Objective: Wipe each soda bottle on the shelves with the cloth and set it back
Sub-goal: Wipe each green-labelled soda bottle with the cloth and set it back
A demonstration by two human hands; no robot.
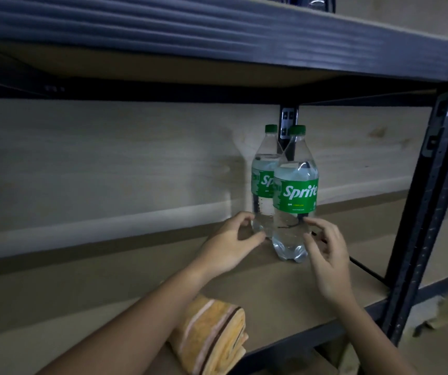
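Two clear Sprite bottles with green caps and labels stand on the brown shelf board [109, 288]. The front bottle [296, 196] is nearer me; the back bottle [263, 180] stands behind it to the left, near the wall. My left hand [231, 242] reaches toward the base of the back bottle with curved fingers, holding nothing. My right hand [328, 253] hovers just right of the front bottle's base, fingers loosely curved, empty. A folded yellow striped cloth [212, 336] lies on the shelf near the front edge, partly under my left forearm.
A dark metal shelf [217, 36] hangs overhead. A black upright post [428, 201] stands at the right, with the shelf's dark front rail [312, 339] running to it. A pale wooden wall [109, 158] closes the back. Another shelf board shows beyond the post.
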